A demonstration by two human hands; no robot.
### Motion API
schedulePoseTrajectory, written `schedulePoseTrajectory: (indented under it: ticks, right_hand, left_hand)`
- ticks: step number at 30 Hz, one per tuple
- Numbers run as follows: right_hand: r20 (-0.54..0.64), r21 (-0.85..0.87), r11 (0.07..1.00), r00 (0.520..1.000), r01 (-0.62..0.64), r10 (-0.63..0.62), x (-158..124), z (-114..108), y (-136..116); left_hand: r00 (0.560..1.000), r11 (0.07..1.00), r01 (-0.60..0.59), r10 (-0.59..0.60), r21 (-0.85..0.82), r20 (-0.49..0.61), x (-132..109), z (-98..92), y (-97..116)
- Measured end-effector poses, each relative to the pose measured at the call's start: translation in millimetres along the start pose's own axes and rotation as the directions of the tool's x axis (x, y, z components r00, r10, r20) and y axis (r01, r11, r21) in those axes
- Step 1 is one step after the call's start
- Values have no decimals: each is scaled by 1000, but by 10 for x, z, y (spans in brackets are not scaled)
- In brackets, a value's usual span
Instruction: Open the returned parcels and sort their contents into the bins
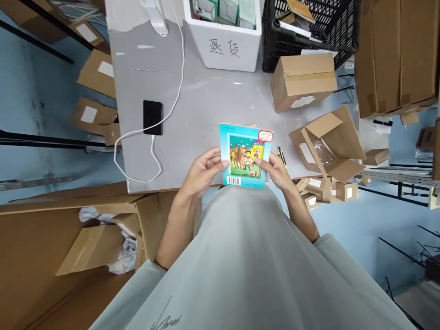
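Note:
A thin blue picture book is held level in front of my body, just over the table's near edge. Its visible cover carries a drawing of a horse and people, a barcode at the lower left and a red-edged sticker at the upper right. My left hand grips the left side, thumb on the cover and fingers behind. Pinching the right side is my right hand, its thumb also on the cover. A yellow-and-black cutter lies on the table just past my right hand.
On the grey table lie a black phone and its white cable. A white bin, a black crate, a closed carton and an open carton stand behind and right. A large box is at lower left.

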State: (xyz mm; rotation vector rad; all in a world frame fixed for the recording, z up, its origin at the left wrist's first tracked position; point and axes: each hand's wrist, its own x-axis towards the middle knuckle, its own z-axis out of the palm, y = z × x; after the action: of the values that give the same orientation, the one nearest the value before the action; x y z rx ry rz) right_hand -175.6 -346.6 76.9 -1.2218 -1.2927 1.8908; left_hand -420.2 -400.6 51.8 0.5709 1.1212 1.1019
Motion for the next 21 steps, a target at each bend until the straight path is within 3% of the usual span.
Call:
schedulePoseTrajectory:
  ticks: [10, 21]
  right_hand:
    - [37, 9, 1000, 999, 14, -14, 52, 21, 43]
    - [54, 11, 1000, 998, 14, -15, 90, 18, 81]
  left_hand:
    - [999, 1000, 3, -2, 18, -43, 47, -71, -48]
    - [1000, 999, 13, -12, 41, -22, 46, -45, 49]
